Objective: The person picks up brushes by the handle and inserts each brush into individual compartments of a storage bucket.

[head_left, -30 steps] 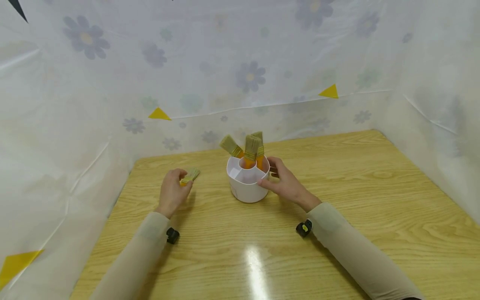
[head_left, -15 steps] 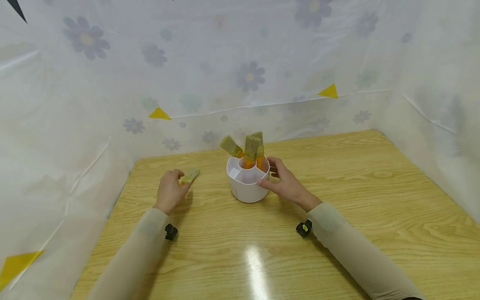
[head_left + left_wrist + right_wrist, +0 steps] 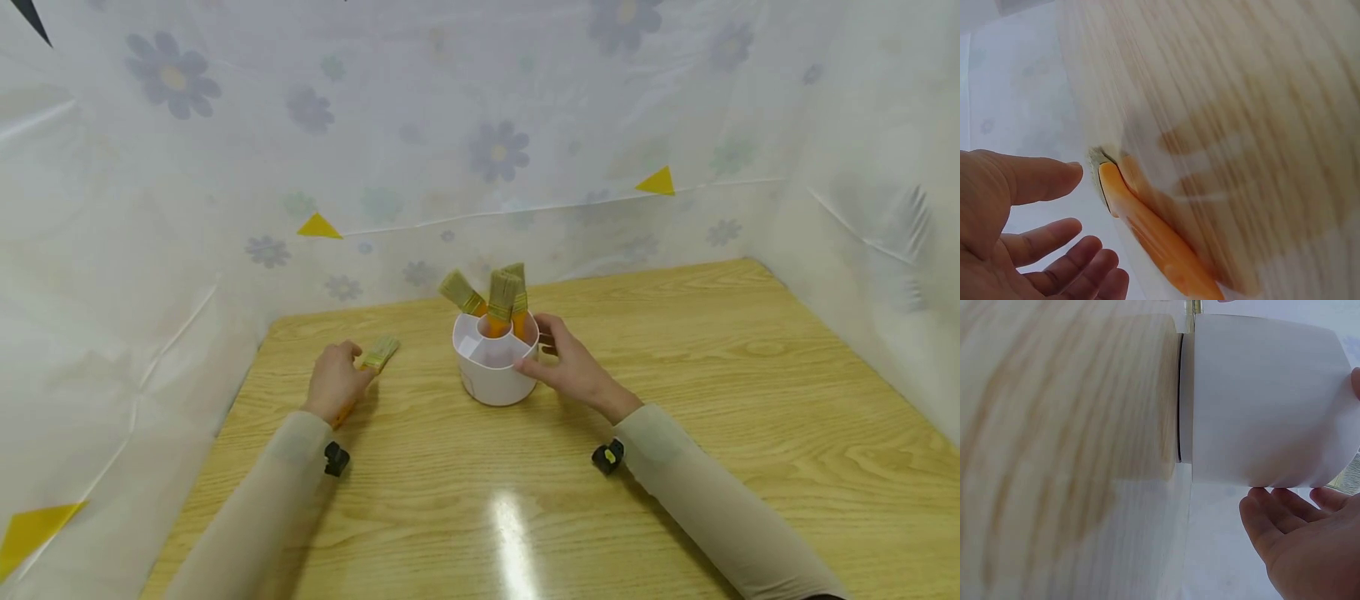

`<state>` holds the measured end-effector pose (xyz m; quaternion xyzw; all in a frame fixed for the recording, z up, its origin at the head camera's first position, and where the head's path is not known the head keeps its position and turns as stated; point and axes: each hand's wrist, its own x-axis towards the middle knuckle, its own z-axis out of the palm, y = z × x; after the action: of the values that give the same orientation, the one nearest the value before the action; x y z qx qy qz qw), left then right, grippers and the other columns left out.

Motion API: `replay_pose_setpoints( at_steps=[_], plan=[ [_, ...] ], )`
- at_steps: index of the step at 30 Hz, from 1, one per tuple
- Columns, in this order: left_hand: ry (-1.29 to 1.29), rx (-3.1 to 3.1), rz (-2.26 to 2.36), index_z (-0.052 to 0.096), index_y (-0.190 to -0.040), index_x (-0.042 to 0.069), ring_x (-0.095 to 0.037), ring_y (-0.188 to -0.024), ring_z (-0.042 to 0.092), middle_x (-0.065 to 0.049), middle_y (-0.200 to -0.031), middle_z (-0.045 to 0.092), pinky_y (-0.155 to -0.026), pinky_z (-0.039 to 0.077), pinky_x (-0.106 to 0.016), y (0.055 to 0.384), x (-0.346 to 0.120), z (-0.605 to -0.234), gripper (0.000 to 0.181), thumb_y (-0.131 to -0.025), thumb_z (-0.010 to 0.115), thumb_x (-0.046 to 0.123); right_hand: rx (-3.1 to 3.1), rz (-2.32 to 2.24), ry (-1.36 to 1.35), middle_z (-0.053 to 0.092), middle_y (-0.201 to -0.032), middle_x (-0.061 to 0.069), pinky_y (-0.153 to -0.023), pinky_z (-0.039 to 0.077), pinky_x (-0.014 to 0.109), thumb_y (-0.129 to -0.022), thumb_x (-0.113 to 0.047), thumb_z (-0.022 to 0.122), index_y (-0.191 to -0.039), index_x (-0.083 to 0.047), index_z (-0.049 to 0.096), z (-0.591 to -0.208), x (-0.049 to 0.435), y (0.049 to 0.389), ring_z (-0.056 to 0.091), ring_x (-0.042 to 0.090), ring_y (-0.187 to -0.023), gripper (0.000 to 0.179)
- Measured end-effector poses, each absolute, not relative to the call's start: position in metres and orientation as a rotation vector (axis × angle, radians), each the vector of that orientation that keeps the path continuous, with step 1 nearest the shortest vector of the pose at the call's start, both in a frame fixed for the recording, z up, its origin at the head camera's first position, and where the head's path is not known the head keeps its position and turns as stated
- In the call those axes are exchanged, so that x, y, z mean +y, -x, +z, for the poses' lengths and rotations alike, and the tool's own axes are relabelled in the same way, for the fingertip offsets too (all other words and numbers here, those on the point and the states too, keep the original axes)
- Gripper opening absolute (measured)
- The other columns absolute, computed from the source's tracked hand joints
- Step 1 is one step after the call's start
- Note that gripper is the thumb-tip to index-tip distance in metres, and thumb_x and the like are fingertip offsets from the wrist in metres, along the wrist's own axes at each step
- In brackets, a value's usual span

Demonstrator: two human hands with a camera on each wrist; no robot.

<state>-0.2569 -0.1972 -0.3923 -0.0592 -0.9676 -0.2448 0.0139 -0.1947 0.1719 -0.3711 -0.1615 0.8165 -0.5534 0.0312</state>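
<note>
A paintbrush with pale bristles and an orange handle lies on the table at the left. My left hand is just over its handle and hides part of it. In the left wrist view, thumb and fingers stand apart near the orange handle, with a gap to it. My right hand holds the right side of a white divided round holder, thumb at the rim and fingers round the side. Several paintbrushes stand in the holder, bristles up. The right wrist view shows fingertips against the holder's wall.
The wood-grain table reaches back to a flowered plastic sheet. Plastic sheeting also hangs at the left and right sides. Yellow triangles are fixed to the sheet. Small black cameras sit at both wrists.
My left hand has drawn slightly left and back toward me, so more of the lying paintbrush shows. The right hand and the holder have stayed in place.
</note>
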Motion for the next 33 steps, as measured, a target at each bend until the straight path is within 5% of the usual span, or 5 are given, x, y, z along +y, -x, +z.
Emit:
replay_pose_setpoints(
  at_steps=[17,26,33],
  plan=[
    [0.086,-3.159,-0.782,0.048,-0.130,-0.013,-0.045,-0.116,0.049,-0.031,-0.129,0.049,-0.094,0.042,-0.055,0.263,-0.201,-0.389,0.054,-0.083,0.059,0.011,2.520,-1.725,0.519,0.031,-0.148,0.019,-0.106,0.030,0.055,-0.087,-0.028,0.069,-0.148,-0.005,0.022,-0.387,0.175,0.205,0.036,0.040,-0.132,0.080],
    [0.100,-3.201,-0.754,0.050,-0.129,-0.013,-0.046,-0.113,0.051,-0.032,-0.128,0.051,-0.091,0.045,-0.054,0.267,-0.208,-0.395,0.053,-0.083,0.060,0.012,2.576,-1.701,0.510,0.035,-0.147,0.005,-0.106,0.033,0.051,-0.084,-0.044,0.070,-0.147,-0.016,0.026,-0.405,0.178,0.215,0.040,0.030,-0.130,0.082],
    [0.113,-3.222,-0.711,0.058,-0.122,-0.010,-0.042,-0.103,0.057,-0.029,-0.120,0.057,-0.085,0.048,-0.051,0.268,-0.207,-0.399,0.044,-0.084,0.062,0.012,2.550,-1.698,0.496,0.033,-0.148,0.011,-0.107,0.030,0.053,-0.085,-0.038,0.070,-0.148,-0.012,0.024,-0.399,0.177,0.212,0.037,0.034,-0.132,0.082]
  ],
)
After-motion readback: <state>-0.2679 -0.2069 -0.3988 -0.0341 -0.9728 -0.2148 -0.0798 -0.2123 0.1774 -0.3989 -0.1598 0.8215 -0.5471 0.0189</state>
